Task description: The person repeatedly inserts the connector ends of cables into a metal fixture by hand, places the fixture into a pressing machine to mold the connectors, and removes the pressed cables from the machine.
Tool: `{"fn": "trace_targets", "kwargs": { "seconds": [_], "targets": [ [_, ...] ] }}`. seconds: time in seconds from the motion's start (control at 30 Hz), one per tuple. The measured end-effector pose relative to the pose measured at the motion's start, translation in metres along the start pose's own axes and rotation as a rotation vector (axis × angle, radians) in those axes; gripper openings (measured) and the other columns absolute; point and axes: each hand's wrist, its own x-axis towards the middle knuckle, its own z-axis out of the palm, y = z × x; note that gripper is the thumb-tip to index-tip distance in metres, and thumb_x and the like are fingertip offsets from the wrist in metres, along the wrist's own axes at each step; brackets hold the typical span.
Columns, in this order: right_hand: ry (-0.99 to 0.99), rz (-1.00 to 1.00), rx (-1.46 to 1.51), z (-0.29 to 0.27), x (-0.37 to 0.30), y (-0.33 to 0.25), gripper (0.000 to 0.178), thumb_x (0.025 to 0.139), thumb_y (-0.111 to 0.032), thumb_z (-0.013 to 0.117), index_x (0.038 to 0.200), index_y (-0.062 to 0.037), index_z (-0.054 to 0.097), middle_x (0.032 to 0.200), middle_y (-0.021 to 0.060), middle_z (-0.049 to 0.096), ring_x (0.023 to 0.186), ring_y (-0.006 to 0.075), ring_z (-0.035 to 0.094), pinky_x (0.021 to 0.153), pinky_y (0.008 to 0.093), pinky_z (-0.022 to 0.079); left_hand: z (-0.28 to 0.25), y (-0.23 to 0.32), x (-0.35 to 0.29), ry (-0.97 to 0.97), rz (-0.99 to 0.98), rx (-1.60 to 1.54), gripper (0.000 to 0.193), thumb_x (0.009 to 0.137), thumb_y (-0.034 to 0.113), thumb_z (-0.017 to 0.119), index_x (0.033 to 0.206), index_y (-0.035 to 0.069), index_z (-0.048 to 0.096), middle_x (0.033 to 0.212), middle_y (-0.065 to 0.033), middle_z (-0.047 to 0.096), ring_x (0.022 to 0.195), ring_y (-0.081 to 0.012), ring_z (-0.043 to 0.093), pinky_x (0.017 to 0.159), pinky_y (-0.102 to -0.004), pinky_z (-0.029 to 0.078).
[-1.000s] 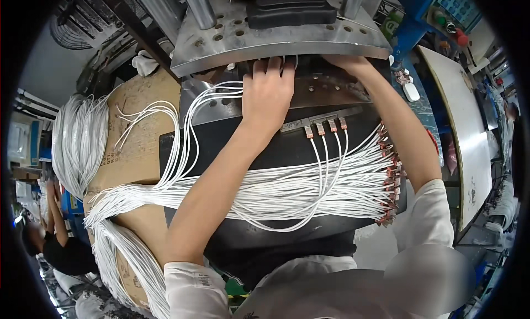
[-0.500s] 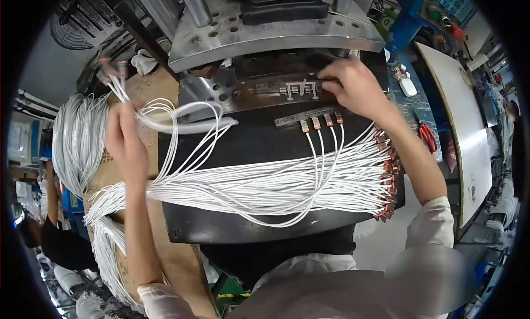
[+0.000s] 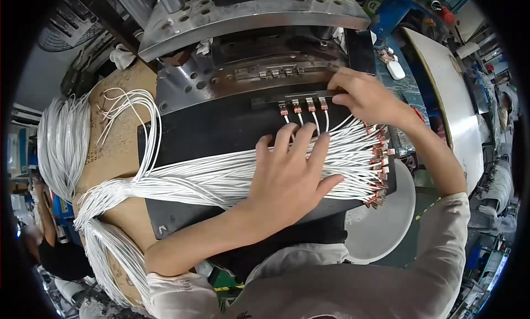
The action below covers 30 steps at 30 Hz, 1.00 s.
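My left hand lies over a thick bundle of white cables, fingers spread, fingertips by several cables that run up to a slim dark metal bar. Small metal connectors with reddish ends sit in a row along that bar. At the bar's right end my right hand has thumb and forefinger closed on it. Just beyond lies a steel mould plate with a row of small shiny inserts. More reddish-tipped connectors finish the bundle at the right.
A heavy steel press plate overhangs the back of the black work surface. Looped cables and a coiled cable bundle rest on cardboard at the left. A round white tub stands at the lower right.
My left hand has let go of the raised cables at the left and moved right over the bundle. My right hand has moved from the mould to the bar's end. The pale frame-like piece has left the mould.
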Motion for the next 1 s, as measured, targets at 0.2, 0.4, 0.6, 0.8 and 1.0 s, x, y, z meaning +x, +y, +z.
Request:
{"fn": "trace_targets", "kwargs": {
  "seconds": [0.2,0.4,0.6,0.8,1.0],
  "targets": [
    [-0.263,0.239,0.781,0.006,0.029,-0.015,0.030,0.100,-0.012,0.058,0.126,0.0017,0.061,0.108,0.0094,0.068,0.102,0.0161,0.061,0.090,0.0346,0.048,0.005,0.000,0.029,-0.238,-0.186,0.155,0.049,0.090,0.040,0.071,0.108,-0.005,0.064,0.106,-0.0186,0.057,0.092,-0.0334,0.054,0.078,-0.0433,0.046],
    [0.168,0.432,0.560,0.005,0.109,0.011,0.033,0.100,-0.019,0.058,0.130,-0.0068,0.062,0.114,0.0075,0.068,0.108,0.0166,0.061,0.093,0.0316,0.048,0.019,-0.063,0.058,0.206,-0.006,0.209,0.035,0.092,0.031,0.067,0.078,-0.001,0.064,0.079,-0.0154,0.061,0.081,-0.0311,0.059,0.070,-0.0435,0.051],
    [0.781,-0.286,-0.473,0.053,0.148,0.109,0.022,0.092,-0.023,0.065,0.111,-0.0118,0.069,0.104,0.0051,0.070,0.096,0.0247,0.065,0.086,0.0389,0.052,0.010,-0.124,0.106,0.241,-0.110,0.235,0.028,0.092,0.022,0.060,0.077,0.000,0.068,0.077,-0.0198,0.069,0.074,-0.0381,0.067,0.074,-0.0458,0.056],
    [0.624,-0.128,-0.043,0.051,0.153,0.122,0.033,0.086,-0.031,0.072,0.112,-0.0127,0.068,0.106,0.0047,0.070,0.095,0.0241,0.066,0.085,0.0377,0.053,0.002,-0.124,0.113,0.035,-0.254,0.248,0.030,0.092,0.027,0.060,0.080,0.002,0.071,0.076,-0.0181,0.070,0.072,-0.0360,0.070,0.069,-0.0461,0.058],
    [0.645,-0.091,-0.063,0.048,0.146,0.086,0.034,0.086,-0.033,0.072,0.112,-0.0118,0.068,0.108,0.0058,0.070,0.094,0.0247,0.066,0.084,0.0373,0.053,0.005,-0.133,0.106,0.084,-0.323,0.253,0.036,0.093,0.035,0.060,0.081,0.003,0.072,0.075,-0.0172,0.070,0.072,-0.0340,0.071,0.067,-0.0455,0.058]
  ]
}}
